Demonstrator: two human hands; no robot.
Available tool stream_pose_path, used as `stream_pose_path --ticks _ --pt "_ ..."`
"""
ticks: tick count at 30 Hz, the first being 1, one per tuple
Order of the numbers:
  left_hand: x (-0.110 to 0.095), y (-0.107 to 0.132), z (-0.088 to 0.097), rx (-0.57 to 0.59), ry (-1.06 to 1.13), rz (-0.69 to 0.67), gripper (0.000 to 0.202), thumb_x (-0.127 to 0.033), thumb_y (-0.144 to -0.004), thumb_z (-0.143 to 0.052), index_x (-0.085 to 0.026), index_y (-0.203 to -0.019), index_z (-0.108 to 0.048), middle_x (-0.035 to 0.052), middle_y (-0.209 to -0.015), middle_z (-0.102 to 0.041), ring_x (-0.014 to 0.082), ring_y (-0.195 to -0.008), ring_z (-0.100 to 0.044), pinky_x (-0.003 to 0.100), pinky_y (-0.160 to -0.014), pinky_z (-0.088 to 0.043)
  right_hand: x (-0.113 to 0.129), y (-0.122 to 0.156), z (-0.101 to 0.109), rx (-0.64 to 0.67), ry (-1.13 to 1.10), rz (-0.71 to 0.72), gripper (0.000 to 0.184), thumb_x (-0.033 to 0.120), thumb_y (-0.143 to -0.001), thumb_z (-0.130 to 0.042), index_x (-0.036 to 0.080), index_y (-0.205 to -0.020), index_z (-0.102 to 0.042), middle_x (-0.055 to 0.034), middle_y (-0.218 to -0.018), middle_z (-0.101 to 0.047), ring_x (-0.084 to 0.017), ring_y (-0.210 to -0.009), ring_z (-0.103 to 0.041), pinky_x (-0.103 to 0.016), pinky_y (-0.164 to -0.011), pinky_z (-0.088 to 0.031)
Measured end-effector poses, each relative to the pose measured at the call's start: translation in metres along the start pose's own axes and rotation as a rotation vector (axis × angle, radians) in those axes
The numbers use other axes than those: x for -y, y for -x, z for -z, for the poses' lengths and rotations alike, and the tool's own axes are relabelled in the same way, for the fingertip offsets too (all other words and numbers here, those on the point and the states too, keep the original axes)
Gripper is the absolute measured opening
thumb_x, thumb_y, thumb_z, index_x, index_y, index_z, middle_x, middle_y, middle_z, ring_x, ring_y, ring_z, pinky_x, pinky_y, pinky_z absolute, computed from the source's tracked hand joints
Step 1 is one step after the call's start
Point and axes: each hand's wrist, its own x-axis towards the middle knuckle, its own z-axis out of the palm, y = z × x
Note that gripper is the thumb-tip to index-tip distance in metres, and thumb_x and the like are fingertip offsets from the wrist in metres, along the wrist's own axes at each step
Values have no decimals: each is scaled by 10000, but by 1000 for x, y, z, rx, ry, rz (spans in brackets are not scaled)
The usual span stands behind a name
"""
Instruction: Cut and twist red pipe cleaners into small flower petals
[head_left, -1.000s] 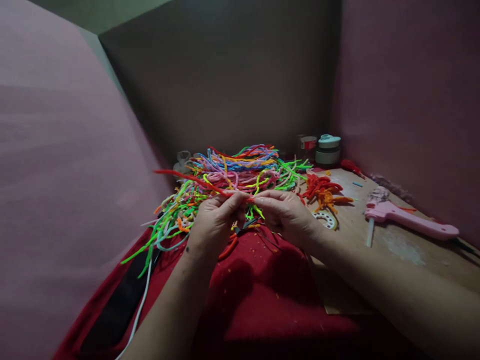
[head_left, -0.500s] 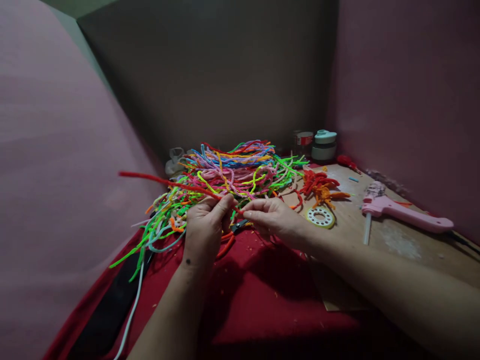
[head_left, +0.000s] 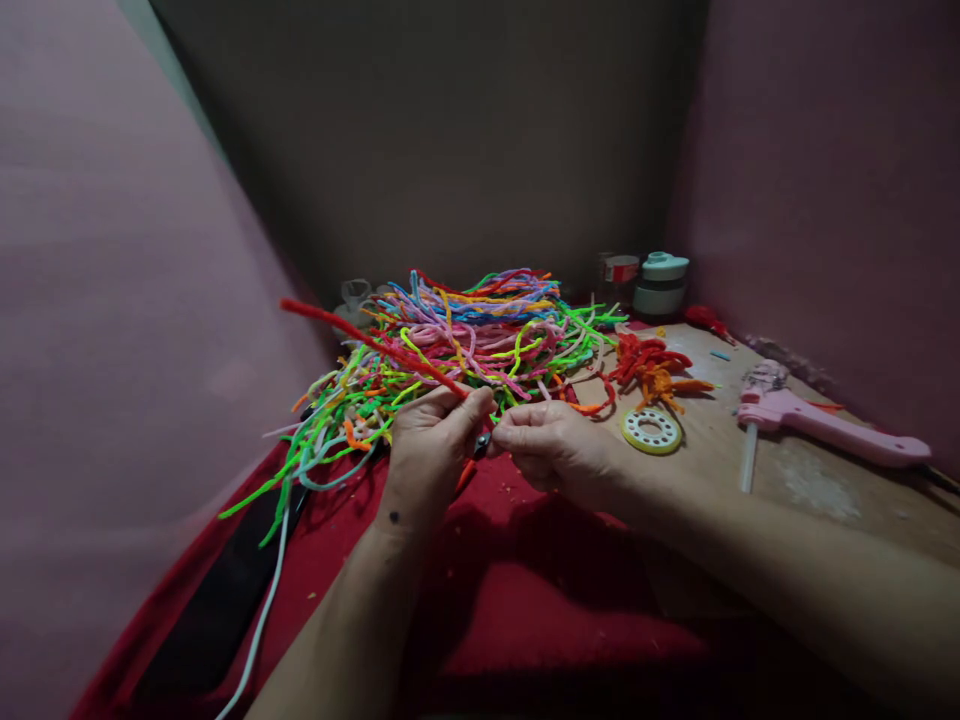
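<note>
My left hand [head_left: 433, 448] pinches a long red pipe cleaner [head_left: 367, 340] that slants up and to the left over the pile. My right hand [head_left: 555, 445] is closed in a pinch at the same stem's near end, fingertips almost touching the left hand's. Both hands hover over a red cloth [head_left: 525, 590] in front of a big heap of pipe cleaners [head_left: 472, 340] in many colours. Dark scissors [head_left: 480, 442] peek out under the hands, mostly hidden.
A pink glue gun [head_left: 825, 425] lies on the wooden table at right. A white-green ring [head_left: 651, 430] and a bunch of red and orange twisted pieces [head_left: 652, 368] sit beside the heap. Small jars [head_left: 658, 285] stand in the back corner. Pink walls close in left and right.
The hands have drawn closer together on the red stem, and its free end has swung a little right and up. The view has shifted slightly.
</note>
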Motion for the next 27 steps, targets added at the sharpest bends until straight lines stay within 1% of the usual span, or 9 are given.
stream_pose_path --ticks 2,6,11,13,17,19,22,24,27 --pt "3 -2 2 -16 7 2 213 -298 -686 -653 -126 -576 -592 -53 -429 -429 35 -374 -326 167 -352 -239 -1 2 -3 -10 34 14 250 356 -757 -612 127 -669 -562 104 -404 -282 -24 -357 -160 -192 -366 -90" --pt "5 -11 11 -19 56 -5 248 -348 -701 -652 -127 -603 -595 -71 -398 -355 30 -352 -280 167 -345 -202 -2 2 -2 64 -80 -60 212 334 -784 -579 123 -770 -595 105 -418 -306 -27 -356 -144 -189 -366 -100" --pt "3 -16 17 -56 68 -35 257 -360 -718 -637 -130 -617 -582 -69 -394 -374 35 -342 -304 173 -354 -251 -2 -2 5 61 -64 -61 168 254 -765 -577 101 -823 -615 5 -550 -581 -37 -359 -367 -186 -373 -251" --pt "2 -16 18 -73 61 -47 251 -360 -712 -643 -130 -629 -587 -70 -390 -381 37 -336 -314 176 -351 -251 -3 -3 7 76 -34 -62 172 244 -766 -566 88 -815 -617 -38 -597 -636 -50 -380 -449 -187 -393 -304" --pt "0 -16 19 -126 78 -62 252 -352 -683 -671 -121 -621 -592 -69 -406 -391 27 -336 -302 174 -330 -202 -3 -4 6 99 -46 -70 119 215 -773 -548 106 -812 -573 -45 -587 -650 -59 -368 -471 -179 -386 -307" --pt "-1 -17 21 -136 61 -73 252 -349 -690 -669 -121 -616 -594 -68 -400 -392 29 -336 -307 172 -326 -205 -4 -4 5 67 -66 -66 75 200 -762 -562 135 -771 -526 -32 -553 -639 -65 -352 -451 -183 -376 -301" --pt "1 -18 23 -129 13 -95 252 -353 -717 -649 -125 -622 -597 -57 -391 -430 40 -330 -354 171 -325 -249 -5 -4 3 -9 -68 -67 115 185 -730 -601 148 -713 -493 -16 -526 -616 -54 -336 -406 -189 -378 -302" --pt "2 -19 24 -109 38 -89 245 -358 -724 -645 -130 -649 -595 -45 -413 -482 53 -333 -404 171 -328 -294 -7 -4 3 -33 -41 -64 120 166 -700 -626 136 -695 -510 -16 -541 -618 -44 -344 -408 -181 -382 -298" --pt "3 -21 26 -22 198 -20 272 -389 -706 -667 -134 -691 -573 -16 -505 -576 71 -350 -467 179 -324 -349 -8 -3 3 -57 18 -61 106 148 -673 -642 122 -675 -539 -38 -586 -650 -49 -368 -457 -173 -387 -314"
